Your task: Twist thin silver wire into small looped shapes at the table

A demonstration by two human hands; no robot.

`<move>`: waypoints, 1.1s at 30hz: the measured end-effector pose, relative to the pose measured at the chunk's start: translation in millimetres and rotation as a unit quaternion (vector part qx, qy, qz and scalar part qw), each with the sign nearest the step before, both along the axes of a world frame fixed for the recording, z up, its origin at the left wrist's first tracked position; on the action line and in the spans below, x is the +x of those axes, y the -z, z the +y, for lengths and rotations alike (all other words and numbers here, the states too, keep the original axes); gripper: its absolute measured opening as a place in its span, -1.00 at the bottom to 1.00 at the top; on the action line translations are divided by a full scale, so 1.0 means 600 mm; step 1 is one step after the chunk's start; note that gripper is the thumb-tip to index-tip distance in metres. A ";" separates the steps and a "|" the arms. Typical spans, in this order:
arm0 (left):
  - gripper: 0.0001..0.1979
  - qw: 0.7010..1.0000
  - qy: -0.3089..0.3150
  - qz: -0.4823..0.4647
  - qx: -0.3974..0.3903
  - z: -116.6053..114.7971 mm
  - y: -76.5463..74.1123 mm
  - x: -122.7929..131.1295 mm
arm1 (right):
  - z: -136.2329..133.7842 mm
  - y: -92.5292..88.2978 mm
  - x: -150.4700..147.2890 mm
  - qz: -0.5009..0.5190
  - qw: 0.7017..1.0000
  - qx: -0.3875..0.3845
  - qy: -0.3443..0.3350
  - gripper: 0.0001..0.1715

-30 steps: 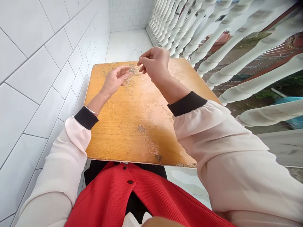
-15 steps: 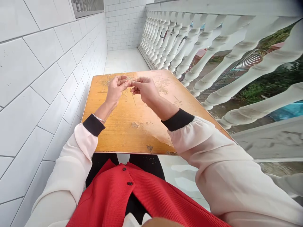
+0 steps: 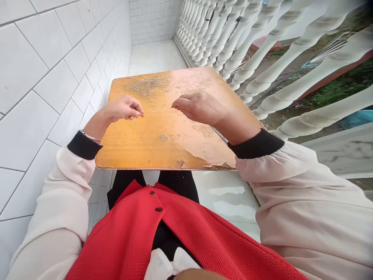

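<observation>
Pale wire strands [image 3: 148,86] lie tangled toward the far left of our worn, varnished tabletop [image 3: 131,151]. Our right hand [image 3: 199,109] pinches narrowly on one fine strand [image 3: 161,109], which runs toward our left hand [image 3: 122,109]; its fingers [image 3: 136,110] curl close, holding what, we cannot tell. Light fingertip tension best spares thin wire from kinking.

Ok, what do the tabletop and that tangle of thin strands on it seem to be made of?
The tabletop looks like varnished wood or veneer: visible grain, glossy orange finish flaking in patches. The tangle of thin strands seems to be fine metal wire, going by its pale sheen and springy loops, though it's too thin to be sure.
</observation>
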State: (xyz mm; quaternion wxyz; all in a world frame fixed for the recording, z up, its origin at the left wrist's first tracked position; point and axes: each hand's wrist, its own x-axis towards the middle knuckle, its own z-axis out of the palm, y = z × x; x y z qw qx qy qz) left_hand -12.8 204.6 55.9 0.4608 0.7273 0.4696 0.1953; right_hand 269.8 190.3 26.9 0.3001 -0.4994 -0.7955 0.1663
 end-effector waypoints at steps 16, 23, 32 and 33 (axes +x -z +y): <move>-0.86 0.993 -0.036 -0.107 -0.035 -0.040 0.040 -0.001 | -0.026 0.040 -0.003 0.132 0.977 0.127 0.111 -0.82; -0.89 0.985 0.007 -0.155 -0.078 -0.052 0.032 0.006 | -0.039 0.030 -0.044 -0.078 0.985 0.146 -0.055 -0.71; -0.96 0.969 -0.037 -0.241 -0.049 -0.050 0.061 0.020 | -0.031 0.024 -0.077 0.318 0.939 -0.133 -0.025 -0.68; -0.96 0.970 -0.044 -0.237 -0.027 -0.051 0.061 0.026 | -0.032 0.021 -0.083 0.354 0.923 -0.150 -0.016 -0.69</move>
